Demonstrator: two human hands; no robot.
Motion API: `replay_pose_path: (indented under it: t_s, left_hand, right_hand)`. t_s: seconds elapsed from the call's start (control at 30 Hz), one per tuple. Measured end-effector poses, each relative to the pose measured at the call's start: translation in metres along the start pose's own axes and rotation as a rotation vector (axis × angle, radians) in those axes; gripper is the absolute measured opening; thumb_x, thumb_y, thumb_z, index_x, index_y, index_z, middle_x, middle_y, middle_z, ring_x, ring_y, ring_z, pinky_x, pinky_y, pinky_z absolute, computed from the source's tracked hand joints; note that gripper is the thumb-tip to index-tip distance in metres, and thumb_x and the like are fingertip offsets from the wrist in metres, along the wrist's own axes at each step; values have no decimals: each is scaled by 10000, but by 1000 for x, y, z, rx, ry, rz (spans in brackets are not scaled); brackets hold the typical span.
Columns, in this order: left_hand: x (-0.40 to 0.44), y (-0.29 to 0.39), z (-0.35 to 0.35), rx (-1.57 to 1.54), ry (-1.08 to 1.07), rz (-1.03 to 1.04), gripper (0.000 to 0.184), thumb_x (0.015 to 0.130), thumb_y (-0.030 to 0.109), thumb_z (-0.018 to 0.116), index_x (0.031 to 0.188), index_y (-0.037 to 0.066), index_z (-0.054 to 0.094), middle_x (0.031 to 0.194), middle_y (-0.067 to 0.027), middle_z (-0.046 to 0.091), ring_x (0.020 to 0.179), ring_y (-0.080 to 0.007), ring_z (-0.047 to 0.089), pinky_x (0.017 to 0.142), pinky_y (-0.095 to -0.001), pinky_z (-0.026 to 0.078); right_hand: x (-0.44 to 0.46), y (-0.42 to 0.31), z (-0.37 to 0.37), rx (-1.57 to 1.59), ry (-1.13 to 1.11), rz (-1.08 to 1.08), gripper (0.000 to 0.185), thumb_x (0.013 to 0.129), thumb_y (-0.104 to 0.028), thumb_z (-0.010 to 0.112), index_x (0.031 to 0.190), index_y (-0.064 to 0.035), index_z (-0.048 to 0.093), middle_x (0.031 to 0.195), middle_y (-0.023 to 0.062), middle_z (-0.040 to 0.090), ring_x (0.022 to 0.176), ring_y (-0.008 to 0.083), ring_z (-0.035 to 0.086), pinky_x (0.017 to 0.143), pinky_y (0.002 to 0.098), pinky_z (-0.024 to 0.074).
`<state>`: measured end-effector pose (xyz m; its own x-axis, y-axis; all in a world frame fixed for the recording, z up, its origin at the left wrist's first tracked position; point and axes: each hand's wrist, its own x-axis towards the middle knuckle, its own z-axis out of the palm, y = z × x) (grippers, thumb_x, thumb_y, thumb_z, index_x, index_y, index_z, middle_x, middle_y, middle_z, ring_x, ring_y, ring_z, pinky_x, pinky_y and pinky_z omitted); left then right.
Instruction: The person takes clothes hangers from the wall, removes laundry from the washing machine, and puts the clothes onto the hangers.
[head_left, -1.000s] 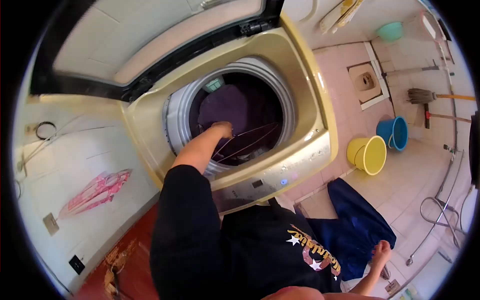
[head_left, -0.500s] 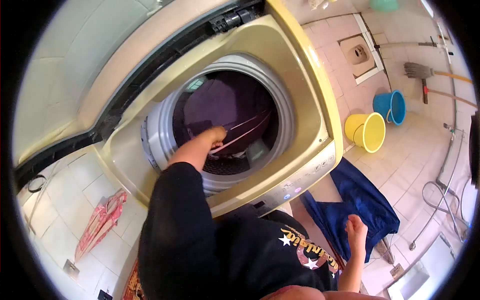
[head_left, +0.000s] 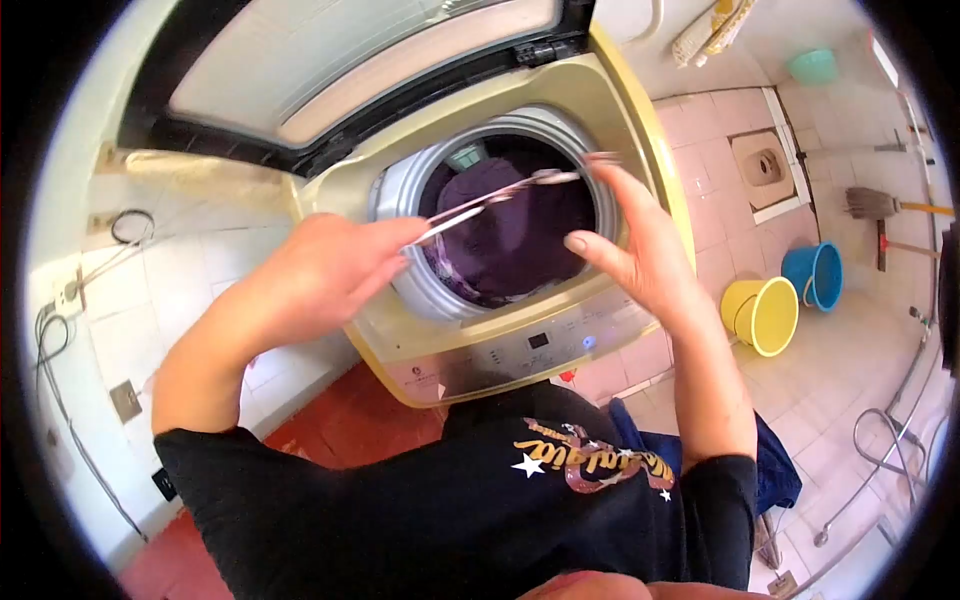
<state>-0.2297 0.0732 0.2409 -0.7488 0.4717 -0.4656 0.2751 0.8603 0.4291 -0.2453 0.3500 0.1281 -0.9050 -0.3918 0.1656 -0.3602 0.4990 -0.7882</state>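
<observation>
Cream-gold washing machine (head_left: 660,150) stands at centre, its dark-framed lid (head_left: 370,75) raised on the far side. Pale narrow strip (head_left: 500,197) is stretched slantwise above the drum opening, running from near left to far right; it looks doubled close to the left hand. Left hand (head_left: 340,265), over the near left rim: fingers pinched together, grasping the strip's near end. Right hand (head_left: 645,245), over the right rim: fingers released, thumb held well apart from the rest, fingertips just beside the strip's far end; the tips are blurred, so contact cannot be told. Below the strip, the grey drum (head_left: 400,195) holds dark purple contents (head_left: 530,245); whether cloth, water or both cannot be told. Pale green patch (head_left: 467,156) shows at the drum's far left. Control panel (head_left: 480,365) runs along the near edge, with one blue light lit toward its right end. To the right, on the tiled floor, yellow bucket (head_left: 745,315) and blue bucket (head_left: 826,275) sit close together, the blue one farther off. Dark blue cloth (head_left: 780,470) lies near right, partly hidden behind the right arm.
</observation>
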Motion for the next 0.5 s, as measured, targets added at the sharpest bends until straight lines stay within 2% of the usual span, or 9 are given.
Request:
replay_pose_path:
  t_s: [0.1, 0.17, 0.2, 0.27, 0.33, 0.37, 0.43, 0.47, 0.5]
  left_hand:
    - [-4, 35, -14, 82, 66, 291, 234, 821, 133, 532, 1055, 123, 542, 625, -130, 561, 545, -325, 560, 485, -396, 436]
    - [14, 43, -20, 91, 162, 588, 249, 814, 139, 558, 1062, 127, 560, 582, -105, 532, 490, -289, 551, 425, -374, 414]
    - [27, 48, -24, 126, 126, 651, 241, 812, 164, 574, 1046, 105, 567, 616, -106, 550, 531, -275, 567, 462, -364, 433]
    - [71, 38, -4, -157, 325, 1000, 256, 811, 233, 607, 1026, 95, 590, 715, -103, 582, 641, -221, 586, 577, -332, 462]
    - [102, 41, -11, -480, 67, 714, 326, 825, 306, 611, 1059, 80, 598, 696, -33, 566, 656, -89, 534, 598, -246, 440]
    - [140, 26, 16, -879, 129, 710, 304, 872, 319, 553, 1060, 85, 603, 690, -9, 557, 673, -70, 519, 608, -219, 437]
    - [223, -16, 65, -1028, 168, 365, 293, 912, 322, 468, 939, 65, 605, 666, -21, 568, 586, -83, 549, 541, -236, 460]
    - [255, -39, 103, -950, 148, 52, 329, 856, 312, 500, 964, 24, 617, 774, -107, 638, 736, -186, 621, 637, -311, 504]
    - [301, -86, 171, -520, 294, 82, 341, 839, 316, 496, 962, 26, 625, 928, -153, 647, 885, -307, 620, 753, -420, 490]
  right_hand:
    - [23, -28, -13, 229, 13, -224, 583, 736, -200, 688, 1222, 7, 441, 1116, 159, 546, 1041, 264, 529, 904, 346, 410]
    - [10, -55, -39, 344, -99, -154, 491, 743, -90, 640, 1199, -3, 483, 954, 90, 599, 895, 171, 578, 803, 301, 457]
    - [-3, -67, -59, 336, -169, 15, 398, 751, -10, 582, 1146, 4, 531, 805, 50, 603, 727, 108, 579, 679, 251, 470]
    - [-26, -80, -92, 336, -91, 73, 337, 734, 37, 514, 1068, 62, 552, 776, 75, 597, 611, 111, 546, 560, 223, 435]
    - [-65, -66, -126, 450, 66, 243, 214, 750, -9, 516, 946, 66, 558, 783, 133, 569, 539, 119, 517, 439, 220, 387]
    - [-89, -48, -145, 419, 141, 242, 138, 778, -36, 507, 886, 43, 542, 721, 101, 534, 474, 111, 468, 408, 220, 359]
    - [-141, -20, -179, 361, 445, 301, 71, 843, -67, 484, 864, -3, 507, 570, 27, 442, 399, 75, 347, 379, 213, 282]
    - [-164, -17, -190, 427, 553, 355, 80, 865, -88, 482, 866, -12, 506, 544, 5, 415, 390, 63, 324, 372, 207, 257]
    - [-185, -18, -196, 490, 665, 405, 94, 887, -110, 480, 867, -21, 506, 517, -17, 387, 380, 51, 301, 365, 201, 231]
